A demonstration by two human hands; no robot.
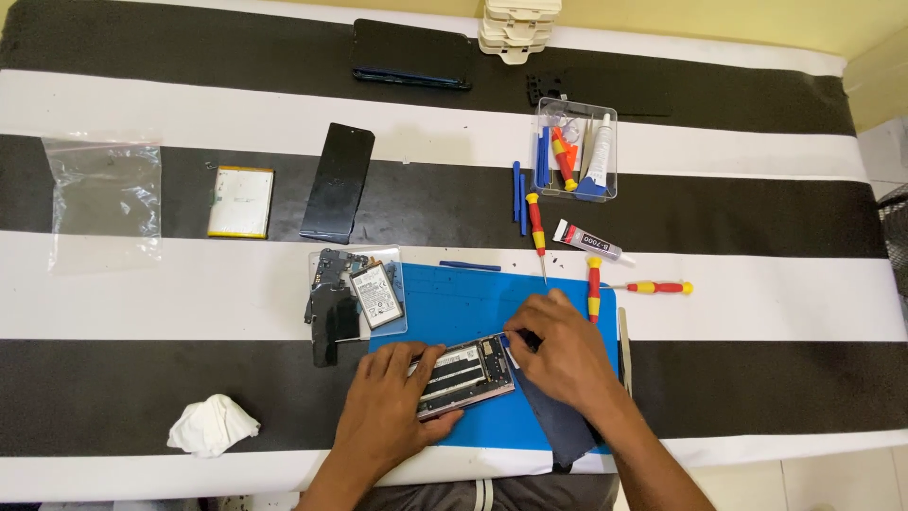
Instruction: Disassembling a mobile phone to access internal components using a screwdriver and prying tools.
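Phone frame [466, 376], opened and lying on the blue mat [492, 303] on the tabletop, is steadied by the left hand [386, 409] closed on its lower end, while the right hand [558, 352] pinches at its top corner, seemingly mid-disassembly, calling for fine fingertip control.

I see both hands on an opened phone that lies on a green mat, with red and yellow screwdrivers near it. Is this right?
Not quite: the head view shows the mat is blue, not green. The rest holds: the left hand and right hand are both on the opened phone, with red and yellow screwdrivers nearby.
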